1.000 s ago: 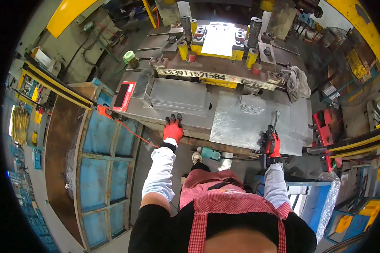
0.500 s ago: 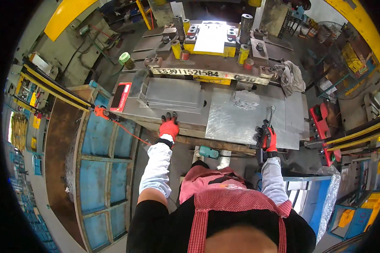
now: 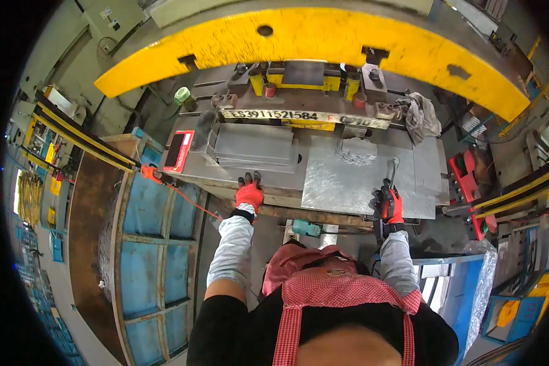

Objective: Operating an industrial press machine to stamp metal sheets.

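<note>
— What do the two hands have hold of?

— The right hand (image 3: 389,204), in a red and black glove, is curled around the handle of one slim metal tool (image 3: 391,177), whose shaft runs up across a bare metal sheet (image 3: 348,183). That sheet lies flat on the right half of the desk (image 3: 433,165), its near edge just above the hand.

— And the left hand?

— The left hand (image 3: 249,192), in a red glove, rests on the front edge of the desk with fingers spread and pointing forward, pinching nothing. Just past its fingertips lies one stack of grey plates (image 3: 253,143).

— How many sheets in that stack?

— I cannot tell; the edges blur together.

— What else is on the desk?

— One red-framed panel (image 3: 178,150) at the left end, one small patch of metal bits (image 3: 355,152) at the far side of the sheet, and one crumpled grey rag (image 3: 419,114) at the far right corner.

— Behind that?

— One long labelled strip (image 3: 299,116), then yellow and grey press fixtures, with one green cylinder (image 3: 182,96) off to the left. One broad yellow arch (image 3: 311,36) spans the whole machine.

— And beside the person?

— One blue panelled bin (image 3: 155,244) at the left, one red cord (image 3: 189,201) stretching from its corner toward the left forearm, and one red clamp-like part (image 3: 463,180) at the right.
</note>
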Demonstrator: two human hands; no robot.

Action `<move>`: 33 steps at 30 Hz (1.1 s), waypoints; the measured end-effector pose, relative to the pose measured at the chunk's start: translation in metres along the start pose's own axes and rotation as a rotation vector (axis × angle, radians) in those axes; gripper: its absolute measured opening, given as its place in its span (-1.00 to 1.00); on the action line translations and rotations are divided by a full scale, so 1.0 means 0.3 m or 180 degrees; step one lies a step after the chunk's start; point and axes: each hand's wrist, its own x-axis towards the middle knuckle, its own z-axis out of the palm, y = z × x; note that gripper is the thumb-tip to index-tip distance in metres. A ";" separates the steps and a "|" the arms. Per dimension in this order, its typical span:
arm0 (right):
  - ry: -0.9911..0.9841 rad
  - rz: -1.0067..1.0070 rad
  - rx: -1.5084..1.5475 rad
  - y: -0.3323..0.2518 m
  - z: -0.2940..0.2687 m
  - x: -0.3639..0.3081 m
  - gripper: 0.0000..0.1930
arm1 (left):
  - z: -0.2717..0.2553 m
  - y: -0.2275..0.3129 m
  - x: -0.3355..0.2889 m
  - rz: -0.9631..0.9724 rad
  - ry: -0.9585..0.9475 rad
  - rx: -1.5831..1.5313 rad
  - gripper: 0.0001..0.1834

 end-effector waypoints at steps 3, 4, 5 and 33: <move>-0.0275 0.0107 0.0144 0.000 -0.009 0.004 -0.73 | 0.007 0.000 0.003 0.0014 0.0143 -0.0250 -0.41; -0.0286 0.0118 0.0142 0.000 -0.011 0.004 -0.72 | 0.008 0.001 0.003 0.0018 0.0099 -0.0221 -0.41; -0.0318 0.0135 0.0238 0.000 -0.013 0.004 -0.68 | 0.007 0.002 0.004 0.0023 0.0112 -0.0208 -0.41; 0.0068 -0.1178 -0.0460 -0.086 0.253 -0.027 -0.78 | -0.001 -0.013 -0.012 0.0274 0.0308 -0.0234 -0.43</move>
